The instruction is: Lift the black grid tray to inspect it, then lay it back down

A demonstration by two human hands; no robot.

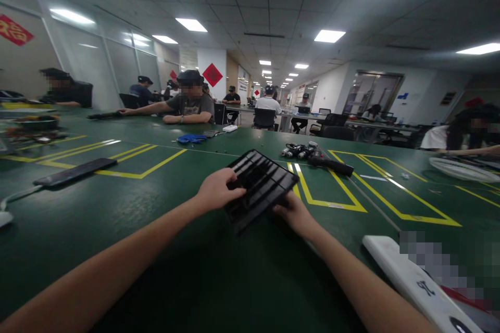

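On the left of the green bench (117, 203) a flat black phone (74, 171) lies across the yellow tape lines (128, 164), with a white cable (15, 195) trailing off toward the left edge. Farther off, a blue cloth (191, 139) lies in front of a seated person (191, 106) on the far side. In the middle, just above the bench, the left hand (216, 190) is clamped on the left edge of a black grille (260, 182), thumb on top. The grille is tilted, with its far corner raised. The right hand (292, 213) grips its near right edge, fingers tucked out of sight beneath. Beyond it to the right lie a cluster of small black tools (299, 151) and a black handle (332, 166). A long white board (410, 278) lies at the near right
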